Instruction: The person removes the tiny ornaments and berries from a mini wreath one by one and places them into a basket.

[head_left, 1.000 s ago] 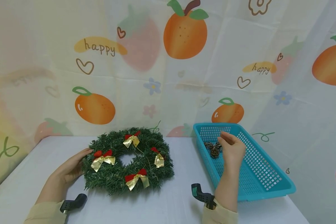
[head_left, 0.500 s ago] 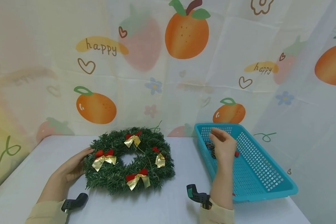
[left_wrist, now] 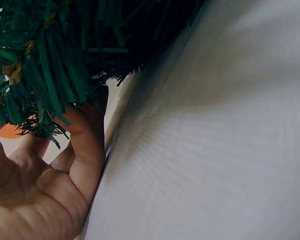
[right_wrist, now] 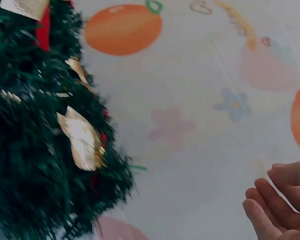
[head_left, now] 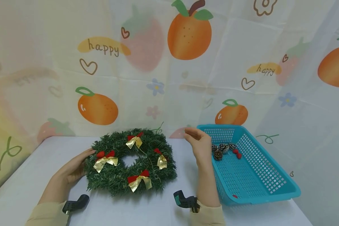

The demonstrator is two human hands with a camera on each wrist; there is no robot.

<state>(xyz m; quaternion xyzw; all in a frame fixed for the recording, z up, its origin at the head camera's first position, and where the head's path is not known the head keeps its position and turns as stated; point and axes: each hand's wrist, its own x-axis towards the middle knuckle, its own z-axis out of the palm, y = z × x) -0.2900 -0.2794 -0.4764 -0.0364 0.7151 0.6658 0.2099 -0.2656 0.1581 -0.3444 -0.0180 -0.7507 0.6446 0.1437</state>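
A green wreath (head_left: 107, 179) with red-and-gold bows (head_left: 139, 180) lies on the white table. My left hand (head_left: 73, 168) holds its left edge, fingers reaching under the greenery; in the left wrist view the fingertips are hidden by the green strands (left_wrist: 55, 75). My right hand (head_left: 200, 146) is raised between the wreath and the blue basket (head_left: 260, 199), thumb and fingers drawn together. In the right wrist view a faint, thin pale sliver (right_wrist: 261, 166) stands out from between the fingertips of this hand; its kind is too blurred to tell.
Several pine cones (head_left: 218, 154) and small red pieces (head_left: 239, 156) lie in the basket's far part. Another red bit (head_left: 235, 196) is at its near end. A fruit-printed cloth (head_left: 158, 103) hangs behind the table (head_left: 158, 210). Each wrist carries a black camera mount (head_left: 183, 200).
My right hand has moved left out of the basket toward the wreath, uncovering the pine cones and red pieces. The left hand and the wreath have stayed in place.
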